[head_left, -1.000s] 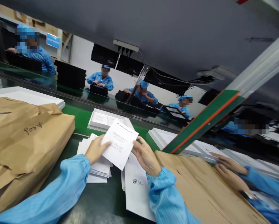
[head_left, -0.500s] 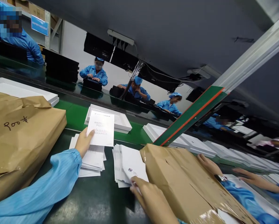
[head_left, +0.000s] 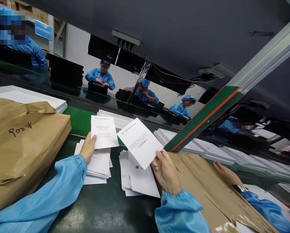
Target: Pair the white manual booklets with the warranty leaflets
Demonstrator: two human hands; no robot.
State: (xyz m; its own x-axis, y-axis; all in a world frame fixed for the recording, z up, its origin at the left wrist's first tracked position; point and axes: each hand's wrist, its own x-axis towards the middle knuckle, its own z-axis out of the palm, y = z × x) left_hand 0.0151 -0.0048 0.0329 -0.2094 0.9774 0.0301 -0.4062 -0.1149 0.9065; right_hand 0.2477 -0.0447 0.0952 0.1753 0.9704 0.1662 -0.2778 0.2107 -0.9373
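My left hand pinches a white warranty policy leaflet by its lower left edge, printed side toward me. Beneath it lies a pile of similar leaflets on the dark green surface. Raised beside it, a white manual is tilted in my right hand, gripped at its lower right corner between thumb and fingers. Under the manual sits a stack of booklets, the top one bearing a small dark logo. Behind both papers, a white box tray is partly covered by them.
A brown paper package marked "900" stands at left. At right, a brown carton has a co-worker's hand beside it. A slanted green-and-metal post rises there. White box trays line the belt; several co-workers sit opposite.
My right hand has lifted a manual from the booklet stack, moving up and turning its front toward me. My left hand keeps the warranty leaflet almost in place.
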